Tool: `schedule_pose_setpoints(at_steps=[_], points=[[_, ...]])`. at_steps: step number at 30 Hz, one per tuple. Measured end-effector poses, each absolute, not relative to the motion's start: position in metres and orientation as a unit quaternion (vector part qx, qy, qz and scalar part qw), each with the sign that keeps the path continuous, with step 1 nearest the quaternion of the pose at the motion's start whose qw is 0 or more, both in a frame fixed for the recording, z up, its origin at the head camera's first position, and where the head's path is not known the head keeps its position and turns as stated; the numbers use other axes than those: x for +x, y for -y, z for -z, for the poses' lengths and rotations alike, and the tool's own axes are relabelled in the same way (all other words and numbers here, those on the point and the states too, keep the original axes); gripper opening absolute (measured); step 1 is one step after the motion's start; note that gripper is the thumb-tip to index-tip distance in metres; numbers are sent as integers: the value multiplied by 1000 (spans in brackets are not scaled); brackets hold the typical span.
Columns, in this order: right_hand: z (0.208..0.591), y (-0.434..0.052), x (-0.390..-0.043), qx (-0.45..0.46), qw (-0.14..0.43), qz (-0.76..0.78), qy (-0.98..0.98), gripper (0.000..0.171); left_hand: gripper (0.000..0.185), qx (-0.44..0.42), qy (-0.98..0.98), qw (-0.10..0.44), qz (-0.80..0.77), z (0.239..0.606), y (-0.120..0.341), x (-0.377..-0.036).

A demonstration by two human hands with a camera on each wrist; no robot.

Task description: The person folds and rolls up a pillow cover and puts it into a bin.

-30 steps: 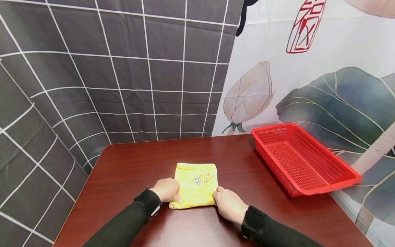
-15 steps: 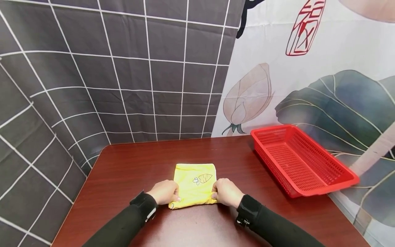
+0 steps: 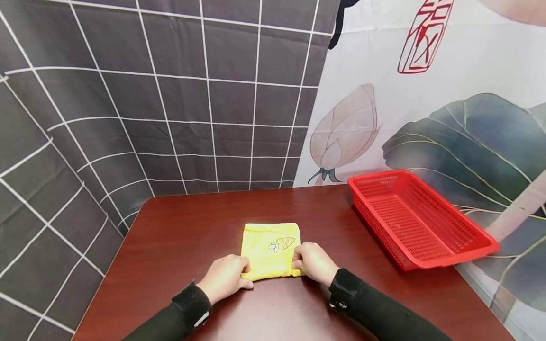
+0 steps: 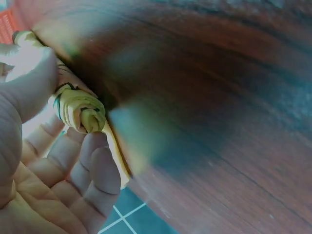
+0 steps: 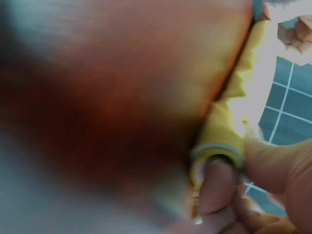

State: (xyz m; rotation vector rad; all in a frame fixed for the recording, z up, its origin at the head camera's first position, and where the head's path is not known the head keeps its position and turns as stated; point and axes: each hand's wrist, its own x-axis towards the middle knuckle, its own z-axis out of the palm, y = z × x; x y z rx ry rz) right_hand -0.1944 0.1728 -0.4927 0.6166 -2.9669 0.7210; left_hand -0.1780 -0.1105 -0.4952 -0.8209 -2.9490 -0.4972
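The yellow cloth is a small folded textile, roughly square in outline, lying flat on the table at its middle, toward the near edge. Its upper face carries a small embroidered carrot motif with an orange outline, located toward the right side of that face. The far edge is straight, with a seam line running parallel just inside it; the far corners are slightly rounded. The two near corners are gripped and partly covered. In the left wrist view, the near-left corner is bunched into a small roll showing dark stitching. In the right wrist view, the near-right corner is lifted slightly off the table, though that view is blurred.
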Motion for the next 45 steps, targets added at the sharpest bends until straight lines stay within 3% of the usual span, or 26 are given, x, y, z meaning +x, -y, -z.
schedule_pose_setpoints(at_steps=[5,8,12,17,25,30,34,40,43,45], points=[[504,-180,-180,271,80,-203,938,13,28,-273,950,42,144,503,112,-177],[506,-181,-170,319,103,-152,930,16,26,-281,948,51,140,506,113,-177],[504,-181,-166,341,105,-113,927,24,26,-288,947,58,133,507,114,-178],[499,-181,-168,329,92,-104,934,20,27,-307,942,48,124,502,112,-180],[502,-176,-169,324,88,-87,938,12,36,-323,933,-49,153,492,113,-186],[502,-172,-166,343,92,-68,932,19,37,-296,939,-113,133,479,108,-186],[500,-169,-164,350,93,-54,930,19,33,-257,955,-135,67,471,99,-187],[498,-169,-163,344,94,-47,933,20,40,-184,977,-110,2,474,93,-204],[497,-170,-164,342,94,-46,934,20,48,-167,983,-75,6,479,94,-207],[497,-171,-163,342,95,-43,934,20,42,-191,981,-31,4,480,93,-202]])
